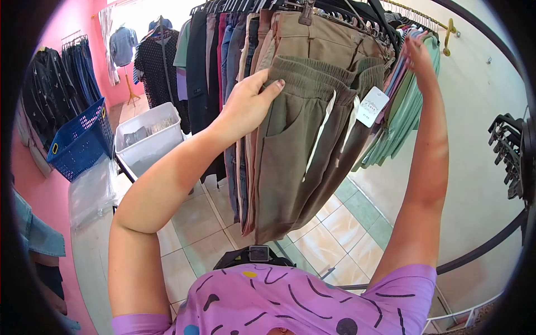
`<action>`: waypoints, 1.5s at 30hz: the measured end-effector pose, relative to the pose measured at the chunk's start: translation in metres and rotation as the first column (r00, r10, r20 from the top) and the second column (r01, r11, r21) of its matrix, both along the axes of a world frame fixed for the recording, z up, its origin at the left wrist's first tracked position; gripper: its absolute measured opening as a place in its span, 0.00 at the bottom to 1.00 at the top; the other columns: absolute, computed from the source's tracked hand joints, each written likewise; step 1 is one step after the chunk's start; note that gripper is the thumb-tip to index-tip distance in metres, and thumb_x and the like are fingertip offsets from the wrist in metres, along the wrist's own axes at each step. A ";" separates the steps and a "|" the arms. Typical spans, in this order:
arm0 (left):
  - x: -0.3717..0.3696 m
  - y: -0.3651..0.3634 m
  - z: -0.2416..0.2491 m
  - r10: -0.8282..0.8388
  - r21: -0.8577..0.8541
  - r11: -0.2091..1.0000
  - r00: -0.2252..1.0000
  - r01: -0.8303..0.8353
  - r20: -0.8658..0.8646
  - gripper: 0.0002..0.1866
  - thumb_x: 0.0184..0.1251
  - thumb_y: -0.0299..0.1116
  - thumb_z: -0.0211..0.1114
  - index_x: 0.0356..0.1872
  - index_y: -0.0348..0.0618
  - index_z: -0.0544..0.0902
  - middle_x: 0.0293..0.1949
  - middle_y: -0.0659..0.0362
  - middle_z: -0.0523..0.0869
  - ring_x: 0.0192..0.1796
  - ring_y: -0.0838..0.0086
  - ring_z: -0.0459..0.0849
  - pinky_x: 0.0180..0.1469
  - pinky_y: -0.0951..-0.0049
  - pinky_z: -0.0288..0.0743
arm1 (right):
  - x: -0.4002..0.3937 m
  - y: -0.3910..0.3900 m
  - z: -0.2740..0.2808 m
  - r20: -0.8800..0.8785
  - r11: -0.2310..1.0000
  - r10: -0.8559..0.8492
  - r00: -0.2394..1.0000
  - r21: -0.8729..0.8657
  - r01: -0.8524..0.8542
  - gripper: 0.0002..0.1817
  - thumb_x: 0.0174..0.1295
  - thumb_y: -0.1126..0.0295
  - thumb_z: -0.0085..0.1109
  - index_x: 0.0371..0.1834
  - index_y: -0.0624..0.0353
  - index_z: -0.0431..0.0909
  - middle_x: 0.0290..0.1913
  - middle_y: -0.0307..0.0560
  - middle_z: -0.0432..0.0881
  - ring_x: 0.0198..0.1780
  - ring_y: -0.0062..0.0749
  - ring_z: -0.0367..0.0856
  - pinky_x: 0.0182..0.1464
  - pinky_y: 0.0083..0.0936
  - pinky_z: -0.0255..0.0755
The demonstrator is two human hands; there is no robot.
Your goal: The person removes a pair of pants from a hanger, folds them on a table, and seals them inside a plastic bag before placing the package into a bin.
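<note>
My left hand [250, 103] is closed on the left end of the elastic waistband of olive drawstring pants [298, 139]. The pants hang down in front of me with two white drawstrings and a white tag [372, 107] at the right of the waist. Right behind them, brown pants [326, 36] hang from a clip hanger [305, 12]. My right hand [416, 54] is raised at the upper right, beside a black bar and in front of hanging shirts. Its fingers are small and blurred, and I cannot make out whether they hold anything.
A row of pants [223, 50] hangs to the left, and green garments [402, 123] hang at the right wall. Black hangers [505, 148] cluster at the far right. On the left stand a white bin [148, 148] and a blue basket [84, 142], with clear plastic bags [92, 187] below.
</note>
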State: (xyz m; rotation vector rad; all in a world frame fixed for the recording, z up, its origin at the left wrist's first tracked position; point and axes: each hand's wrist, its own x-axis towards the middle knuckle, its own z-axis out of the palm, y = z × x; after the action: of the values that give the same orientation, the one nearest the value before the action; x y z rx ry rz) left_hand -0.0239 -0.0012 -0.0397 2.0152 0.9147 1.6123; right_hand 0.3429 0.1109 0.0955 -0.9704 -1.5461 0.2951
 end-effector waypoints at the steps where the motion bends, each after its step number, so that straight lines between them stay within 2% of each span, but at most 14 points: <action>1: -0.001 0.001 -0.002 0.005 -0.002 1.000 1.000 -0.005 0.008 0.14 0.68 0.34 0.53 0.48 0.35 0.76 0.38 0.49 0.82 0.43 0.67 0.80 0.48 0.70 0.69 | 0.000 0.001 -0.013 0.008 1.000 0.005 1.000 -0.002 -0.005 0.28 0.57 0.50 0.60 0.56 0.53 0.69 0.49 0.40 0.76 0.45 0.22 0.71 0.49 0.25 0.67; 3: -0.001 0.003 -0.004 -0.107 -0.035 0.993 0.982 0.114 0.154 0.14 0.69 0.33 0.51 0.49 0.34 0.74 0.42 0.52 0.81 0.46 0.69 0.78 0.51 0.72 0.67 | 0.000 0.004 -0.031 -0.101 0.963 0.224 0.969 -0.133 -0.236 0.25 0.59 0.55 0.60 0.56 0.55 0.69 0.47 0.40 0.76 0.40 0.19 0.72 0.46 0.22 0.67; 7: 0.002 0.002 -0.006 -0.138 0.041 0.990 0.962 0.132 0.236 0.15 0.71 0.34 0.49 0.50 0.33 0.72 0.46 0.53 0.79 0.49 0.72 0.74 0.53 0.72 0.65 | 0.000 0.011 -0.037 -0.025 0.947 0.223 0.974 -0.232 -0.223 0.22 0.61 0.59 0.59 0.54 0.58 0.70 0.46 0.40 0.77 0.39 0.18 0.73 0.45 0.20 0.68; 16: -0.001 -0.009 0.000 -0.117 -0.099 0.982 0.932 0.160 0.342 0.20 0.71 0.42 0.50 0.49 0.32 0.74 0.47 0.52 0.79 0.50 0.71 0.75 0.55 0.73 0.65 | 0.017 -0.001 -0.037 -0.145 0.798 0.540 0.829 -0.226 -0.559 0.15 0.60 0.59 0.59 0.45 0.55 0.74 0.37 0.31 0.76 0.37 0.15 0.73 0.41 0.18 0.67; 18: 0.001 -0.017 0.003 -0.022 -0.050 0.998 0.991 0.029 0.135 0.24 0.67 0.48 0.56 0.47 0.32 0.75 0.45 0.52 0.81 0.48 0.73 0.76 0.54 0.72 0.67 | 0.012 -0.003 -0.035 -0.136 0.810 0.540 0.831 -0.185 -0.556 0.15 0.60 0.58 0.60 0.44 0.55 0.74 0.37 0.32 0.77 0.37 0.16 0.73 0.41 0.18 0.67; 22: 0.000 -0.024 0.003 -0.034 -0.048 0.998 0.991 0.041 0.126 0.26 0.62 0.49 0.62 0.47 0.32 0.76 0.42 0.54 0.82 0.46 0.75 0.78 0.52 0.73 0.69 | 0.027 0.026 -0.038 -0.181 0.792 0.580 0.794 -0.104 -0.602 0.14 0.61 0.59 0.59 0.42 0.57 0.76 0.34 0.33 0.78 0.35 0.17 0.74 0.38 0.17 0.68; 25: -0.004 -0.030 -0.002 -0.027 -0.049 0.998 0.991 0.034 0.131 0.23 0.60 0.46 0.65 0.45 0.33 0.77 0.40 0.54 0.83 0.43 0.75 0.79 0.48 0.74 0.71 | 0.027 0.024 -0.038 -0.259 0.786 0.585 0.768 -0.052 -0.616 0.13 0.61 0.60 0.59 0.40 0.57 0.77 0.32 0.32 0.78 0.32 0.15 0.73 0.33 0.13 0.67; 30: -0.001 -0.044 -0.030 0.052 -0.062 0.996 0.980 -0.065 -0.195 0.19 0.57 0.40 0.68 0.40 0.33 0.77 0.32 0.54 0.82 0.36 0.76 0.77 0.43 0.73 0.71 | -0.004 -0.004 -0.031 -0.396 0.773 0.597 0.697 0.055 -0.631 0.10 0.62 0.62 0.59 0.36 0.57 0.78 0.28 0.34 0.77 0.28 0.14 0.73 0.27 0.14 0.68; 33: -0.002 -0.053 -0.051 0.034 -0.100 0.993 0.962 -0.063 -0.272 0.19 0.56 0.41 0.68 0.35 0.33 0.76 0.28 0.51 0.79 0.32 0.75 0.75 0.39 0.71 0.71 | 0.008 0.009 -0.033 -0.605 0.799 0.564 0.562 0.228 -0.556 0.10 0.65 0.63 0.54 0.37 0.58 0.77 0.29 0.38 0.78 0.29 0.16 0.75 0.23 0.12 0.67; 35: -0.007 -0.059 -0.065 0.031 -0.141 0.986 0.939 -0.084 -0.342 0.19 0.56 0.41 0.68 0.33 0.33 0.75 0.26 0.49 0.78 0.30 0.74 0.74 0.36 0.70 0.70 | 0.028 0.012 -0.043 -0.425 0.530 0.820 0.383 0.312 -0.789 0.09 0.67 0.66 0.49 0.37 0.59 0.74 0.32 0.41 0.79 0.31 0.18 0.76 0.19 0.08 0.66; 37: -0.017 -0.059 -0.083 0.019 -0.241 0.963 0.921 -0.121 -0.390 0.19 0.55 0.41 0.69 0.31 0.33 0.73 0.24 0.47 0.74 0.27 0.71 0.72 0.33 0.68 0.69 | 0.033 0.015 -0.050 -0.435 0.521 0.825 0.360 0.338 -0.784 0.09 0.69 0.66 0.45 0.35 0.59 0.71 0.33 0.40 0.76 0.29 0.17 0.71 0.16 0.05 0.60; 39: -0.031 -0.064 -0.097 0.021 -0.288 0.944 0.901 -0.160 -0.433 0.19 0.56 0.41 0.68 0.33 0.33 0.74 0.25 0.45 0.76 0.27 0.64 0.74 0.34 0.68 0.70 | 0.031 0.006 -0.056 -0.517 0.304 0.854 0.063 0.397 -0.866 0.12 0.70 0.63 0.44 0.32 0.58 0.69 0.32 0.38 0.72 0.25 0.16 0.64 0.15 0.07 0.56; 40: -0.039 -0.067 -0.105 0.019 -0.334 0.920 0.877 -0.203 -0.480 0.20 0.56 0.42 0.68 0.35 0.33 0.75 0.26 0.44 0.78 0.28 0.57 0.76 0.36 0.67 0.71 | 0.034 0.004 -0.060 -0.493 0.267 0.869 0.046 0.388 -0.882 0.14 0.70 0.60 0.43 0.32 0.58 0.67 0.30 0.37 0.68 0.23 0.17 0.58 0.15 0.10 0.53; 45: -0.080 -0.084 -0.159 0.067 -0.369 0.902 0.918 -0.223 -0.392 0.19 0.55 0.42 0.68 0.35 0.34 0.76 0.27 0.44 0.79 0.29 0.58 0.77 0.36 0.67 0.71 | 0.051 -0.042 -0.134 -0.631 0.596 0.736 0.244 0.434 -0.676 0.16 0.70 0.57 0.42 0.30 0.56 0.65 0.26 0.36 0.65 0.25 0.21 0.57 0.19 0.18 0.57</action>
State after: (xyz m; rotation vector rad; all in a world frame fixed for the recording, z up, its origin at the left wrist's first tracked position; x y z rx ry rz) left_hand -0.1037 -0.0852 -0.1983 2.0079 1.4403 0.9971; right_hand 0.3939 0.0691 -0.0389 0.0983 -1.0297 1.1584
